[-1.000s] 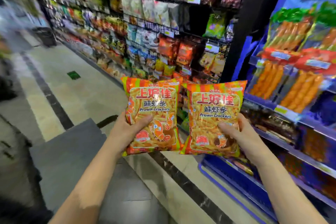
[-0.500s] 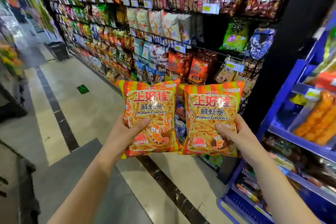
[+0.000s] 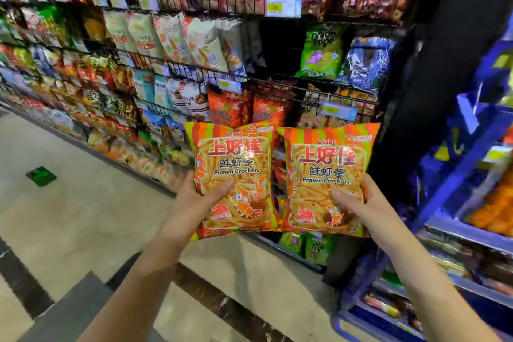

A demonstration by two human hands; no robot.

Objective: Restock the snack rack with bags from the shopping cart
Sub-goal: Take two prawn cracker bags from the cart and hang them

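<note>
Carried closer to the snack rack [image 3: 288, 85] than half a second ago, with both bags now before its lower wire shelves. Gripping the left bag [image 3: 233, 158] with the left hand [image 3: 191, 203], thumb pressed across the front, fingers hidden behind; gripping the right bag [image 3: 327, 164] with the right hand [image 3: 363, 208] likewise. Held upright, side by side, inner edges touching between the hands.

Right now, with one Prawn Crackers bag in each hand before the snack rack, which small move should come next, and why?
Probably carry both bags forward to the wire shelf just behind them. The left hand grips the left Prawn Crackers bag, the right hand grips the right Prawn Crackers bag, both upright, and similar orange bags stand on that shelf.
</note>
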